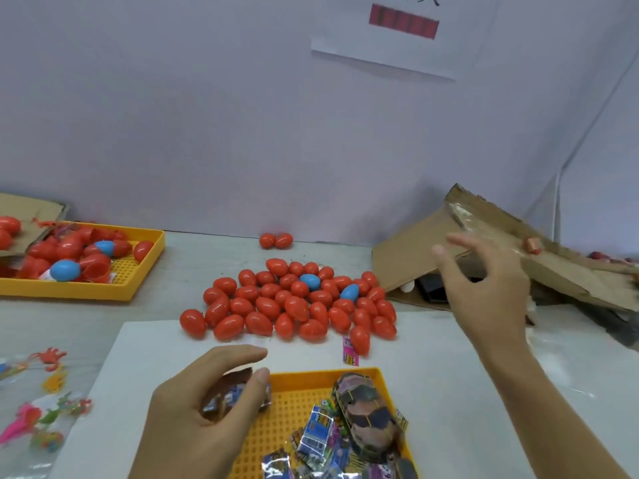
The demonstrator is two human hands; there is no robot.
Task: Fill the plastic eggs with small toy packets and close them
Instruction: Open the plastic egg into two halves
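While crinkly and feather-light, toy packet (235, 397) pinched at lower centre by left hand (193, 413) fingers; right hand (484, 288) spread wide, empty. Slick, rigid eggs (290, 302) mid-bench: best cupped around middle.

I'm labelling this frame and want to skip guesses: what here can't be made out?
- Packet in the left hand: mostly covered by the curled fingers; its print is unreadable.
- Near yellow tray: cut off by the bottom edge.
- Dark object under the cardboard: screened by the raised right hand; kind unclear.
- Sign on the wall: blurred and cut by the top edge.
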